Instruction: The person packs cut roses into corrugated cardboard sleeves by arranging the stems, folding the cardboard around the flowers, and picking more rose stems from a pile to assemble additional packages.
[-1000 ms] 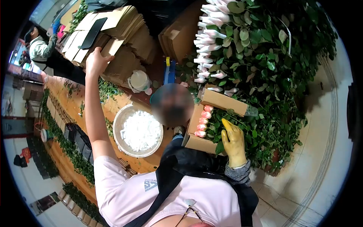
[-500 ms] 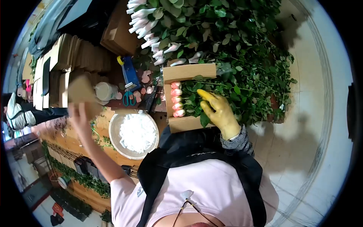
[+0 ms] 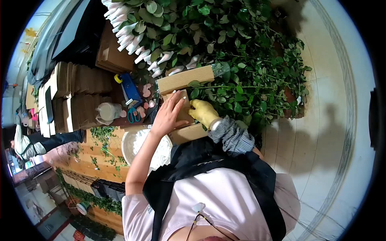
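My bare left hand [image 3: 171, 114] lies with its fingers stretched out flat over a small brown cardboard piece [image 3: 183, 100]. This piece covers the spot where the rose heads lie, so the blooms are hidden. In a yellow glove, my right hand [image 3: 204, 113] meets the right edge of the same piece, fingers bent around it. Corrugated cardboard strips [image 3: 187, 79] frame the bunch at the far and near sides. Green leafy rose stems [image 3: 237, 94] run off to the right.
Left of the wrap are teal-handled scissors [image 3: 133, 115], a blue tool [image 3: 131, 89] and a white cup [image 3: 108, 112]. A basin [image 3: 128, 148] of white pieces stands by my left forearm. Stacked cardboard [image 3: 82, 90] and white-sleeved flowers [image 3: 128, 38] lie beyond. Another person [image 3: 30, 144] is far left.
My left hand has swung right, bringing the cardboard piece over the pink-and-white rose heads. My right hand has moved left from the stems to the piece's edge. The view has shifted slightly.
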`<state>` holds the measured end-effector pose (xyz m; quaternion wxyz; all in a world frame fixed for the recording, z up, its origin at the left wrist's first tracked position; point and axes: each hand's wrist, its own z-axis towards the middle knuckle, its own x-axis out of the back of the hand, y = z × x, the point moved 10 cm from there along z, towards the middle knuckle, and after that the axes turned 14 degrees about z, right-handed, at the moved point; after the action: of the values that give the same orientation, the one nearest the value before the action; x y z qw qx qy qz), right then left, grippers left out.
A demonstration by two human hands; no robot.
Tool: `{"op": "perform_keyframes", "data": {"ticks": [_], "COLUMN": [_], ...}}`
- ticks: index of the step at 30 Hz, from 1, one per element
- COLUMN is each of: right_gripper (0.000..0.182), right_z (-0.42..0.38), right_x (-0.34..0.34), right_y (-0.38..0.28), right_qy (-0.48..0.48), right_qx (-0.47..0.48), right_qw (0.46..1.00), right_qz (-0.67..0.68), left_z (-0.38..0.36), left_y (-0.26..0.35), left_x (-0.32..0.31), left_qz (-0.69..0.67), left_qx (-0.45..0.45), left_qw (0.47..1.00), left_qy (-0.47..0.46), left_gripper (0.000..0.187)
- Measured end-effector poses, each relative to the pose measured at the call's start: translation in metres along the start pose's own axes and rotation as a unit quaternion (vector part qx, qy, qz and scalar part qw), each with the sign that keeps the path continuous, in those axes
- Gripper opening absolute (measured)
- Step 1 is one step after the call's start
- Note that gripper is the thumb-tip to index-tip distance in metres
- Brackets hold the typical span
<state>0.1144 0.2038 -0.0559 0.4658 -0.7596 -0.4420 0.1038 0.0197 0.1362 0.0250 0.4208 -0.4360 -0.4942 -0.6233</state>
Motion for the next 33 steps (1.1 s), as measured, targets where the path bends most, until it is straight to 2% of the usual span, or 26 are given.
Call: {"op": "perform_keyframes", "data": {"ticks": [1, 3, 5, 8, 11, 12, 13, 14, 15, 17, 19, 20, 21, 23, 24, 25, 26, 27, 28, 29, 30, 31, 33], "right_gripper": [0.038, 0.038, 0.037, 0.038, 0.045, 0.049, 0.048, 0.048, 0.046, 0.041, 0.037, 0.036, 0.038, 0.045, 0.049, 0.052, 0.057, 0.061, 0.066, 0.07, 0.079, 0.084, 0.064], "right_z": [0.005, 0.008, 0.009, 0.013, -0.029, -0.063, -0.086, -0.116, -0.132, -0.109, -0.084, -0.064, -0.077, -0.095, -0.095, -0.097, -0.095, -0.086, -0.081, -0.081, -0.085, -0.083, -0.072], "right_x": [-0.001, -0.001, -0.002, -0.006, -0.003, -0.001, -0.005, -0.01, -0.015, -0.025, 0.012, 0.008, 0.004, 0.001, 0.017, 0.038, 0.051, 0.054, 0.052, 0.043, 0.033, 0.027, 0.02], "right_y": [-0.003, -0.01, -0.016, -0.014, -0.044, -0.07, -0.081, -0.093, -0.072, 0.025, 0.094, 0.157, 0.121, 0.036, -0.007, -0.041, -0.06, -0.068, -0.083, -0.095, -0.11, -0.118, -0.115], "right_qy": [-0.001, 0.003, 0.006, -0.047, -0.073, -0.074, -0.161, -0.254, -0.36, -0.339, -0.158, -0.093, -0.237, -0.32, -0.253, -0.184, -0.143, -0.11, -0.074, -0.035, 0.034, 0.052, 0.05], "right_qx": [-0.008, 0.014, 0.015, 0.049, 0.082, 0.233, 0.327, 0.42, 0.34, 0.17, 0.035, 0.2, 0.039, 0.09, 0.147, 0.201, 0.237, 0.271, 0.359, 0.435, 0.45, 0.426, 0.4], "right_qw": [0.999, 0.995, 0.993, 0.99, 0.978, 0.954, 0.929, 0.87, 0.861, 0.919, 0.986, 0.971, 0.97, 0.894, 0.891, 0.88, 0.908, 0.911, 0.923, 0.898, 0.849, 0.825, 0.832], "right_qz": [-0.041, -0.102, -0.12, -0.122, -0.176, -0.174, -0.059, 0.046, 0.116, 0.111, -0.035, -0.094, 0.043, 0.3, 0.346, 0.389, 0.314, 0.293, 0.119, -0.06, -0.276, -0.366, -0.381], "left_z": [-0.001, -0.004, -0.006, -0.008, -0.005, -0.005, -0.005, -0.004, -0.004, -0.003, -0.005, -0.003, 0.0, -0.002, -0.006, -0.004, -0.007, -0.008, -0.007, -0.008, -0.007, -0.006, -0.007], "left_y": [-0.005, -0.011, -0.016, -0.016, -0.019, -0.02, -0.019, -0.019, -0.02, -0.021, -0.02, -0.02, -0.024, -0.019, -0.027, -0.025, -0.026, -0.028, -0.028, -0.028, -0.027, -0.026, -0.023], "left_x": [-0.017, -0.027, -0.035, -0.033, -0.026, -0.028, -0.03, -0.026, -0.028, -0.027, -0.026, -0.026, -0.025, -0.023, -0.043, -0.035, -0.041, -0.048, -0.044, -0.046, -0.043, -0.04, -0.038], "left_qz": [0.061, 0.064, 0.07, 0.073, 0.052, 0.056, 0.059, 0.039, 0.042, 0.033, 0.026, 0.021, 0.021, 0.01, 0.078, 0.028, 0.051, 0.072, 0.05, 0.065, 0.039, 0.012, 0.019], "left_qx": [0.009, 0.025, 0.043, 0.039, 0.041, 0.04, 0.04, 0.058, 0.06, 0.061, 0.061, 0.057, 0.066, 0.035, 0.017, 0.035, 0.025, 0.014, 0.013, 0.004, 0.003, 0.003, 0.001], "left_qw": [0.998, 0.998, 0.996, 0.996, 0.998, 0.997, 0.997, 0.997, 0.997, 0.997, 0.997, 0.998, 0.997, 0.999, 0.997, 0.999, 0.998, 0.997, 0.999, 0.998, 0.999, 1.0, 1.0], "left_qy": [-0.016, -0.014, -0.021, -0.015, -0.007, -0.024, -0.039, -0.016, -0.026, -0.036, -0.033, -0.025, -0.021, -0.005, -0.012, -0.015, -0.009, -0.006, -0.005, -0.005, -0.003, -0.001, 0.003], "left_gripper": [0.084, 0.09, 0.092, 0.091, 0.09, 0.09, 0.09, 0.091, 0.09, 0.091, 0.09, 0.089, 0.089, 0.076, 0.066, 0.057, 0.056, 0.055, 0.054, 0.056, 0.058, 0.061, 0.068]}}
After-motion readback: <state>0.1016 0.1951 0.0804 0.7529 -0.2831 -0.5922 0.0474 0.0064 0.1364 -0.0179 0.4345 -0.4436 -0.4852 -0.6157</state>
